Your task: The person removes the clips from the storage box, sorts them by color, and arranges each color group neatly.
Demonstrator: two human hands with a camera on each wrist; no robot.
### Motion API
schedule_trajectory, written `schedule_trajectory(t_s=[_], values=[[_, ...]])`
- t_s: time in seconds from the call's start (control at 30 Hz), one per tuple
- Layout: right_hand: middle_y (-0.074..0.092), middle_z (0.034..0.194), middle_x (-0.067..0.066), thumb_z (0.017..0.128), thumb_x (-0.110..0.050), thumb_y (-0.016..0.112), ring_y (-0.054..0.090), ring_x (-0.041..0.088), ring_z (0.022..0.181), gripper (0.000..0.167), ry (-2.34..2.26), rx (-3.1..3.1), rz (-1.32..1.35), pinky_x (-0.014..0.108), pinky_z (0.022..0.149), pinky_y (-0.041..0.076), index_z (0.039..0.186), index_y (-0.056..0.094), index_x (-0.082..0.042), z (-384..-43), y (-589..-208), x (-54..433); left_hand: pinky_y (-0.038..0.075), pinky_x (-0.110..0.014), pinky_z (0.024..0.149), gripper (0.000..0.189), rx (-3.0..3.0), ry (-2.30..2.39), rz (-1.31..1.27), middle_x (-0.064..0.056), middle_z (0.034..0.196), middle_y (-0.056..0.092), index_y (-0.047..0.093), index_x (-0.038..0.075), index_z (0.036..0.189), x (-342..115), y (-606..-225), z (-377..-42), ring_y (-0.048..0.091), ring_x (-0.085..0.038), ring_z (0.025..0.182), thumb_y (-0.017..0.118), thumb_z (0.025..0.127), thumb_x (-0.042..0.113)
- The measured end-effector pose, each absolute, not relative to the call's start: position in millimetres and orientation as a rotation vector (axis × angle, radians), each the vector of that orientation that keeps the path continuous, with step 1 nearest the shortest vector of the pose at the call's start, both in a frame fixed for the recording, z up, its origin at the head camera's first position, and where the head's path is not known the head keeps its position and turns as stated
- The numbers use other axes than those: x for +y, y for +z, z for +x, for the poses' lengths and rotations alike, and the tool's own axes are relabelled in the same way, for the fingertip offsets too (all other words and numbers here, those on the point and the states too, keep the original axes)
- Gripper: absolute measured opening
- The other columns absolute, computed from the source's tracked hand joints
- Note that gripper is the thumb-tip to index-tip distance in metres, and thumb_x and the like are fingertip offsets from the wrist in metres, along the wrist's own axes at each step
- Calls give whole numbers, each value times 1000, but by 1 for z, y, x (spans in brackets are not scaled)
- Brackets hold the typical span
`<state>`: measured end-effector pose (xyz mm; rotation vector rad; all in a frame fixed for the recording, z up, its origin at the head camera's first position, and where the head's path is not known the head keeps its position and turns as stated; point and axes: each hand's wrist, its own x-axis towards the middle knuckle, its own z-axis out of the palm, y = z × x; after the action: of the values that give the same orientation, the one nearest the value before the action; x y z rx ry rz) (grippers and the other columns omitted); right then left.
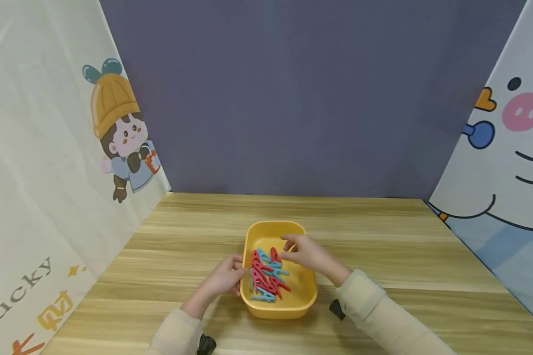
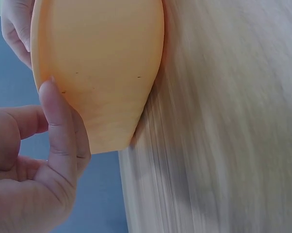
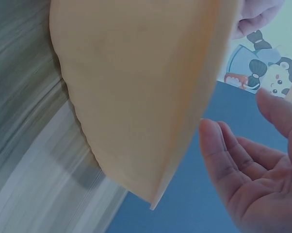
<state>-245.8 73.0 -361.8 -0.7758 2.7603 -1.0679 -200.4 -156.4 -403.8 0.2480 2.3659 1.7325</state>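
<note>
Apparently to stop it sliding, the left hand (image 1: 224,276) has its grip curled round the left rim of the yellow tray (image 1: 299,291), which sits on the wood-grain tabletop (image 1: 182,236). Inside, red clips (image 1: 258,273) and blue clips (image 1: 266,296) lie jumbled toward the left, where the raised wall likely serves to contain them. Over the right side, the right hand (image 1: 308,254) has its grip parted, thumb and fingers spread with nothing between them, a gap that seems to suit slim pieces like the red one just beside the thumb.
</note>
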Motion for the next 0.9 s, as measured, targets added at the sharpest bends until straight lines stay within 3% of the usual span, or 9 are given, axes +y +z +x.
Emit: schedule_trajectory(t_s=[0.9], values=[[59, 86, 1, 84, -20, 68, 57, 19, 76, 51, -1073, 2663, -858, 28, 61, 48, 125, 51, 3, -243, -363, 44, 48, -27, 44, 31, 2394, 1767, 200, -17, 85, 49, 37, -13, 116, -178, -404, -193, 51, -15, 53, 47, 91, 1]])
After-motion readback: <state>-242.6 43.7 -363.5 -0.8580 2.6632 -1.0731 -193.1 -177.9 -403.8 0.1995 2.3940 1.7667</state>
